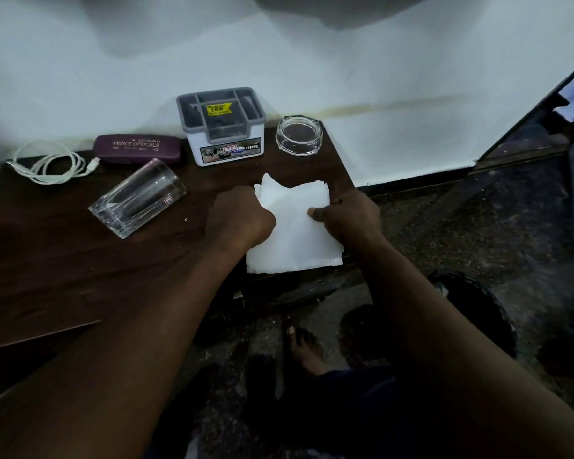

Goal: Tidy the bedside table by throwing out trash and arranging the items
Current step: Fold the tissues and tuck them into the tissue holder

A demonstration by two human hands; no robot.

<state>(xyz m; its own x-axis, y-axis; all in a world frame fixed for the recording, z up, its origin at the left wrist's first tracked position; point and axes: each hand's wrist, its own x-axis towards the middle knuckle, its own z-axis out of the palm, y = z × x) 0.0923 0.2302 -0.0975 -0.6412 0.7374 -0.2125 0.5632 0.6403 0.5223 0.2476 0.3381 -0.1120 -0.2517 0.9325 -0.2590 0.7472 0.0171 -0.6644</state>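
Note:
A stack of white paper napkins (295, 240) lies at the front right corner of the dark wooden bedside table (63, 260). My left hand (239, 220) grips the stack's left edge with curled fingers. My right hand (352, 213) pinches the right edge, thumb on top. A clear drinking glass (136, 200) lies on its side left of the napkins. Along the wall sit a coiled white cable (50, 164), a purple spectacle case (136, 149), a white and grey plastic organiser box (222, 127) and a glass ashtray (299, 135).
The white wall (378, 77) runs right behind the table. The table's right edge drops to a dark speckled floor (478, 226). A dark round bin (478, 313) stands on the floor to the right, beside my bare foot (305, 349).

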